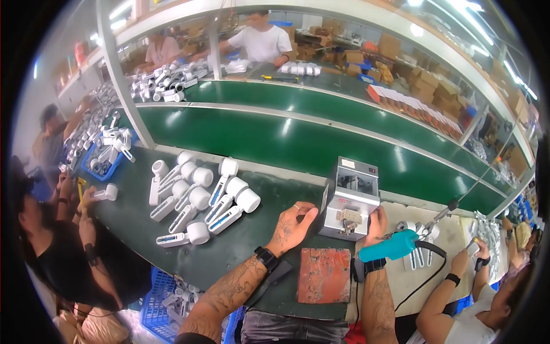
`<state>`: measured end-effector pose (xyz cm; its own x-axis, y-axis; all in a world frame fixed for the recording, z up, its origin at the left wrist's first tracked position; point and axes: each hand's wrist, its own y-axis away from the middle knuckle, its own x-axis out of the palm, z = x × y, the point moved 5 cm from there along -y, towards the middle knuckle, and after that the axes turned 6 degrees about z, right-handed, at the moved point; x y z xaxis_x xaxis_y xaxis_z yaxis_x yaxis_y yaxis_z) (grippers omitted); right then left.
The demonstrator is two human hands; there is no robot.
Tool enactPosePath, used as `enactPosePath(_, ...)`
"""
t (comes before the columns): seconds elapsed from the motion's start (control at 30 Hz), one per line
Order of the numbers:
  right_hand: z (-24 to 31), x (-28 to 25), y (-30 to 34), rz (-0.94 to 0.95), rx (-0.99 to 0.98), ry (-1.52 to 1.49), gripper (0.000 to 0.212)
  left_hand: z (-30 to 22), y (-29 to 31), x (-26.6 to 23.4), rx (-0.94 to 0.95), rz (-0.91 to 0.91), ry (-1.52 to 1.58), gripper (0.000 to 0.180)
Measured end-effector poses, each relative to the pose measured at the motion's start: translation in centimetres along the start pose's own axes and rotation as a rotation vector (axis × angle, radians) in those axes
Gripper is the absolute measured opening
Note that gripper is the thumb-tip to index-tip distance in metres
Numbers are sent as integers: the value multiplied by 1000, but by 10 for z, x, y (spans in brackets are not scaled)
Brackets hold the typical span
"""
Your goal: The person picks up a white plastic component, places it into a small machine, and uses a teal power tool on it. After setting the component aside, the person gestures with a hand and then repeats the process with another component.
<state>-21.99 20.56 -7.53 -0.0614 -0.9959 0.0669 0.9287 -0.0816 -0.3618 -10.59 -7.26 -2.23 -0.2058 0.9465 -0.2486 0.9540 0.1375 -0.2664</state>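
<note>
My left hand (pixel 293 226) rests on the dark green bench with fingers loosely curled, empty, its fingertips close to the left side of a small grey box-shaped machine (pixel 349 198). My right hand (pixel 376 225) is against the right side of that machine, partly hidden behind it; whether it holds anything cannot be told. A teal electric screwdriver (pixel 389 247) with a black cable hangs just over my right wrist. A pile of white handheld devices (pixel 197 198) with round heads lies to the left of my left hand.
A worn red-brown mat (pixel 323 275) lies at the bench edge between my arms. A green conveyor belt (pixel 321 143) runs behind. A person sits at my left, another at my right. Blue crates (pixel 157 307) with more white parts stand below the bench.
</note>
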Motion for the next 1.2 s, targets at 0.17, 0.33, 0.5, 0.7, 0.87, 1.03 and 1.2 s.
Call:
enactPosePath(0.17,-11,-4,0,120,146,-20,36,2,2,0,-35,22,13,30)
enactPosePath(0.33,41,9,14,36,119,-70,24,-9,-1,0,-54,36,30,28)
enactPosePath(0.5,49,21,18,-2,212,-111,24,-3,-2,0,-68,31,58,30)
enactPosePath(0.7,43,13,18,-25,251,-96,22,-15,-7,5,-69,71,-51,25)
enactPosePath(0.87,30,5,15,-15,257,-68,19,-9,-7,4,-81,68,-34,21)
enactPosePath(1.03,28,-5,21,-35,274,-66,18,-6,-1,3,7,-3,1,20)
enactPosePath(1.2,32,7,22,-60,322,-235,17,-7,-2,-7,-55,9,29,25)
